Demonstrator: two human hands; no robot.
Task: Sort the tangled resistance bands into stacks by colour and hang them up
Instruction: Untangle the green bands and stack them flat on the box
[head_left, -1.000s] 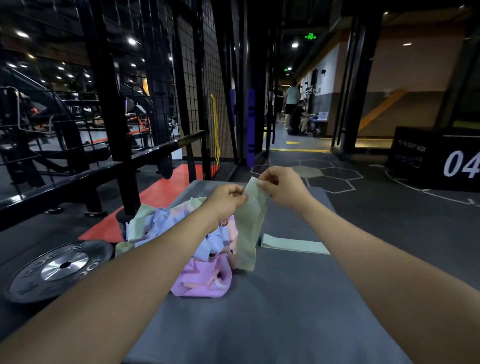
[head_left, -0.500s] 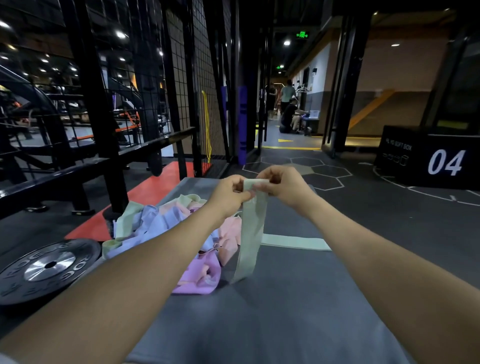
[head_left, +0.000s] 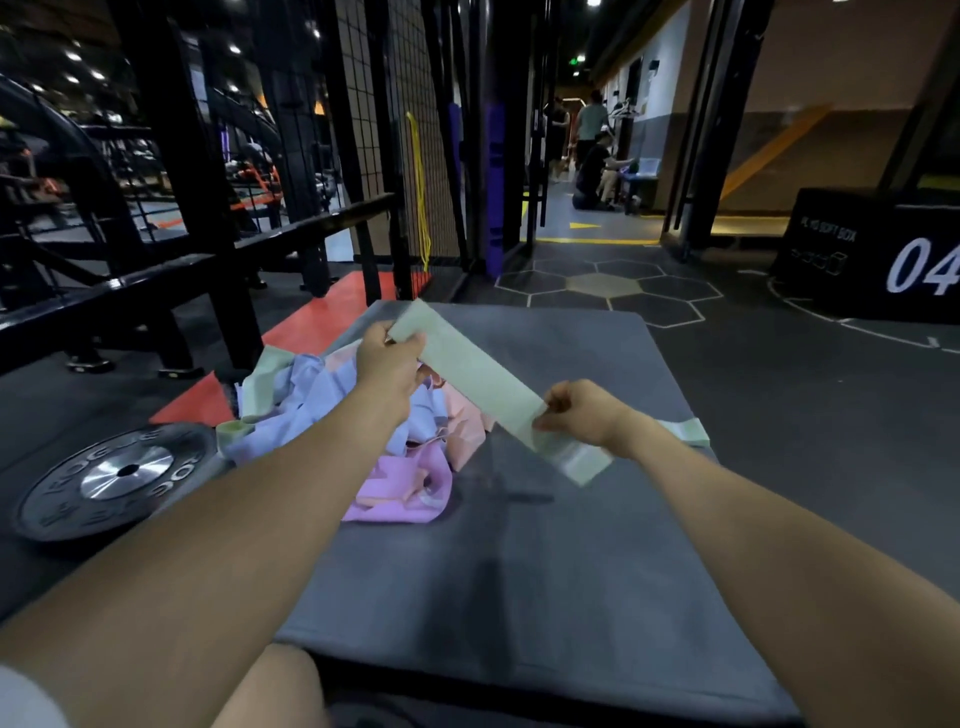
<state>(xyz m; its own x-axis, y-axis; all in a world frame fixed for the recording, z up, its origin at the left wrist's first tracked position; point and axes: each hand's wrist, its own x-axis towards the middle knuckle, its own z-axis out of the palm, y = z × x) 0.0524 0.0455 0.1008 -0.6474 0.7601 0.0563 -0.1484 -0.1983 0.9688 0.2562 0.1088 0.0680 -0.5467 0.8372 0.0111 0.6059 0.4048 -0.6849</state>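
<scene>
Both gripping one pale green band (head_left: 483, 382), stretched flat between left hand (head_left: 387, 358) and right hand (head_left: 582, 413), above tangled pile (head_left: 363, 421).

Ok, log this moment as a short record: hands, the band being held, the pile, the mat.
left hand: grips the far end of the green band
right hand: pinches the band near its other end
green band: stretched flat between both hands, above the mat
pile: tangled blue, pink, purple and green bands, left on the mat
second green band: lies flat on the mat behind the right wrist
mat: grey
</scene>
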